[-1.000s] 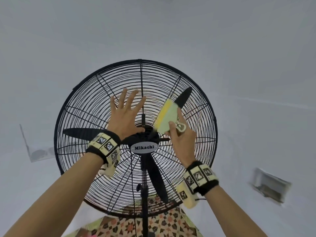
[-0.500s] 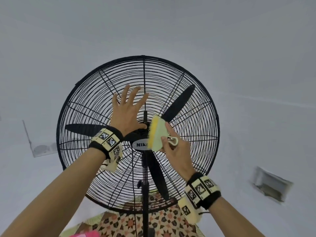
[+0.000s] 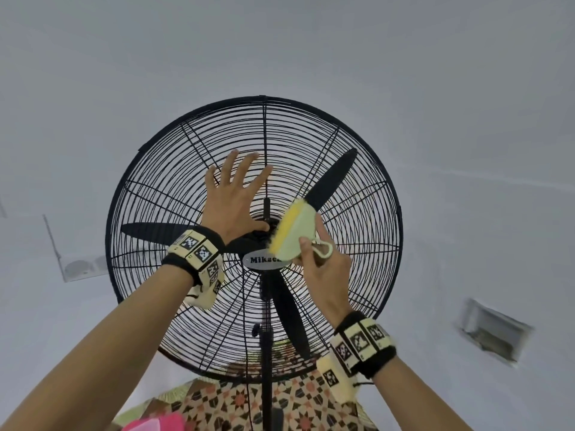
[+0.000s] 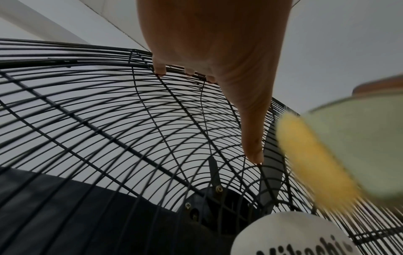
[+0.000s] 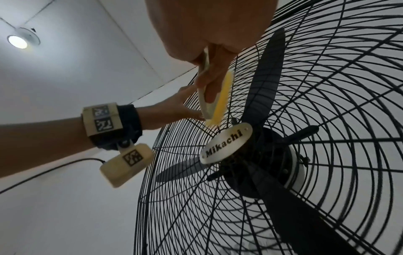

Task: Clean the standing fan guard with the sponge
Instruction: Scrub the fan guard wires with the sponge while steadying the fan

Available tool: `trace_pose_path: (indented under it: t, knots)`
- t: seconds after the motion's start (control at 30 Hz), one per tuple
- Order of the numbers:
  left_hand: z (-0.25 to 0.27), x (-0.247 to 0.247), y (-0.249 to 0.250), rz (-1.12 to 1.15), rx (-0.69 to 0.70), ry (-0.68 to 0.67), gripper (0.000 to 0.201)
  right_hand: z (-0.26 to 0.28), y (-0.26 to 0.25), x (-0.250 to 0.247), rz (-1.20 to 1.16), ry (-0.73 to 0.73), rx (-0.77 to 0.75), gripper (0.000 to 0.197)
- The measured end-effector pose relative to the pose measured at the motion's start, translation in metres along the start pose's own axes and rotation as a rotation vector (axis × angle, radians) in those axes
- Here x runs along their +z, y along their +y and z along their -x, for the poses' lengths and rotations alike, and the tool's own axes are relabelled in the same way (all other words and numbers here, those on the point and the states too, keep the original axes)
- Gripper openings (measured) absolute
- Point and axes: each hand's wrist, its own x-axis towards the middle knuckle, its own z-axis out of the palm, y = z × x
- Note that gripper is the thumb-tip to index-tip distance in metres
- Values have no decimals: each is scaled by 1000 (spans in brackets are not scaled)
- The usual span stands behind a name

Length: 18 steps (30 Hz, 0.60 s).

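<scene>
fingers (image 3: 231, 169) of the left hand (image 3: 230, 206) lie spread flat on the fan guard (image 3: 149, 188), bracing it. the right hand (image 3: 323, 272) pinches the sponge (image 3: 291, 233) against the wires just above the centre badge (image 5: 226, 145) — wiping appears underway, the outer rings likely remain.

The fan guard (image 3: 149, 275) is touched above its hub by the spread fingers of the left hand (image 3: 231, 206). A yellow-and-green sponge (image 3: 291, 236) is gripped by the right hand (image 3: 323, 275), partly covering the silver badge (image 3: 261, 260).
</scene>
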Motion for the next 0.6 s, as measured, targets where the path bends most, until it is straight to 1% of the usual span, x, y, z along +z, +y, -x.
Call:
trace_pose_path:
  t: [0.03,0.07,0.13,0.17,0.2,0.23,0.3,0.33,0.37,0.4,0.53,0.57,0.6]
  knots:
    - [0,0,1,1,-2,2,134,0,2,2,21,-7,11,61]
    - [-1,0,1,3,-4,-3,134,4,5,3,63,-61,27,60]
    - [-1,1,-1,-2,-13,-24,136,21,9,5,123,-217,47,57]
    - [-2,1,-2,-7,-17,-29,136,28,8,6,125,-269,47,55]
    - [-2,1,-3,-7,-17,-30,137,30,5,5,102,-272,54,54]
    - [-1,1,-3,-6,-14,-28,137,27,2,4,63,-222,63,53]
    - [-1,0,-2,-8,-6,-21,135,14,2,4,0,-60,43,53]
    - [0,0,-1,-11,-2,-20,135,9,1,5,-2,1,19,54]
    - [0,-1,0,-14,-1,-19,135,7,2,6,18,29,8,56]
    - [0,-1,0,-13,-1,-17,135,7,5,8,50,20,15,56]
    - [0,-1,-6,10,-4,-30,137,25,11,5,87,-195,86,51]
    - [0,-1,-7,5,-4,-36,138,25,7,3,84,-207,76,50]
    - [0,-2,-7,2,-1,-39,138,21,4,1,74,-177,56,49]
